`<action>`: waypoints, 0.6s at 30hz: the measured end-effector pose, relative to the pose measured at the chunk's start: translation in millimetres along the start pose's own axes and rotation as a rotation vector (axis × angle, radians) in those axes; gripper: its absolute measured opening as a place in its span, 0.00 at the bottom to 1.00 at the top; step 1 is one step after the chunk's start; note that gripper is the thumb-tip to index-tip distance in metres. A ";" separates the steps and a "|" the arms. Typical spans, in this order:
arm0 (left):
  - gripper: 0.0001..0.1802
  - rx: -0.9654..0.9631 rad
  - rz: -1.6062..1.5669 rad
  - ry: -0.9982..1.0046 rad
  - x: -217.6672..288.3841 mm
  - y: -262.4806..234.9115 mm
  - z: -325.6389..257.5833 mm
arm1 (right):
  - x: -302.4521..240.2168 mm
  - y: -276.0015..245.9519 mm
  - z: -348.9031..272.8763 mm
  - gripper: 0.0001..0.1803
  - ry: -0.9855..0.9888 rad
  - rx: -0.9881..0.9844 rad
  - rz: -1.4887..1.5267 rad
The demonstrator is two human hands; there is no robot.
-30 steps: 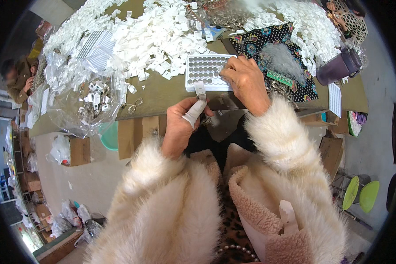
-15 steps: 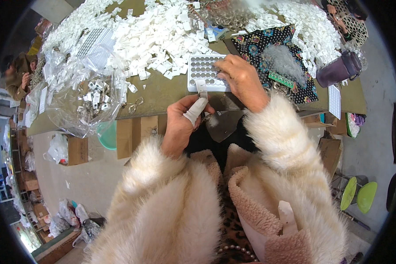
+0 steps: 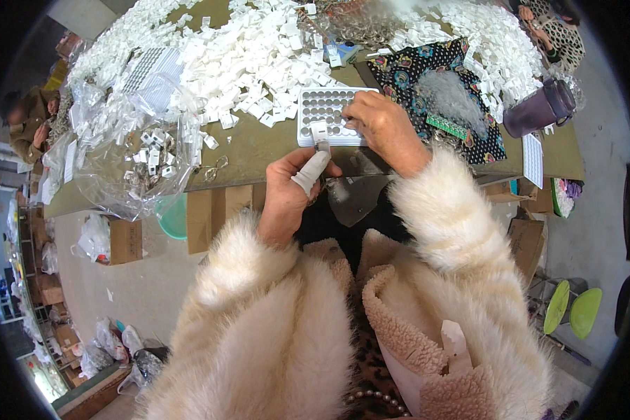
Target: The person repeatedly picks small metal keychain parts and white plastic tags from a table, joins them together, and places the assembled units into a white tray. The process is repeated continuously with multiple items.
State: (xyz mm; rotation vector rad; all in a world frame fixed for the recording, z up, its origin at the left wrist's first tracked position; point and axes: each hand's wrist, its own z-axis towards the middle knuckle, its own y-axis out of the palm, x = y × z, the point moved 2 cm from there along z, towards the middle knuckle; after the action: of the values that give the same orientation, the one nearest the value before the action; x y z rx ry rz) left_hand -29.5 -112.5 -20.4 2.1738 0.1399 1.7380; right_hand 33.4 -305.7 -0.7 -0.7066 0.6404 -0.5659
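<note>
A white tray (image 3: 300,115) holding rows of round silver button cells lies at the table's near edge. The fingertips of my right hand (image 3: 386,127) are pinched together over the tray's right side; whether a cell is between them is hidden. Just in front of the tray, my left hand (image 3: 287,187) grips a small white plastic case (image 3: 319,131) upright between thumb and finger. A white wrapping (image 3: 311,173) covers one finger of that hand. Beyond the tray spreads a big heap of similar white plastic pieces (image 3: 252,66).
A patterned dark cloth (image 3: 493,145) with clear plastic bits and a green strip (image 3: 446,127) lies right of the tray. Farther right stands a purple bottle (image 3: 539,110). Clear bags (image 3: 94,185) of parts sit at left. Cardboard boxes (image 3: 198,220) stand below the table; two other people work at its far ends.
The white case in my left hand has risen slightly toward the tray. My right fingers stay pinched over the tray, with only a small shift.
</note>
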 end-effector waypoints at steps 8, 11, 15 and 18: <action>0.10 0.005 0.016 -0.022 1.4 2.3 -1.6 | -0.9 -8.3 4.7 0.15 -0.016 0.040 0.107; 0.10 0.005 0.032 -0.028 1.9 2.9 -0.6 | -1.6 -7.8 5.3 0.12 0.010 -0.028 0.041; 0.11 0.022 0.037 -0.031 3.7 2.9 0.1 | -2.6 -9.1 3.1 0.10 -0.023 -0.011 0.022; 0.12 0.031 0.030 -0.054 4.9 3.4 0.7 | -2.2 -8.7 2.5 0.10 0.072 -0.046 -0.100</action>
State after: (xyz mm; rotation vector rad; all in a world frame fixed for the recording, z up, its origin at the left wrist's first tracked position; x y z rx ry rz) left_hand -28.1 -114.3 -14.9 2.2539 0.1216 1.7022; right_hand 31.4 -308.7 7.9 -0.7668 0.6890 -0.6729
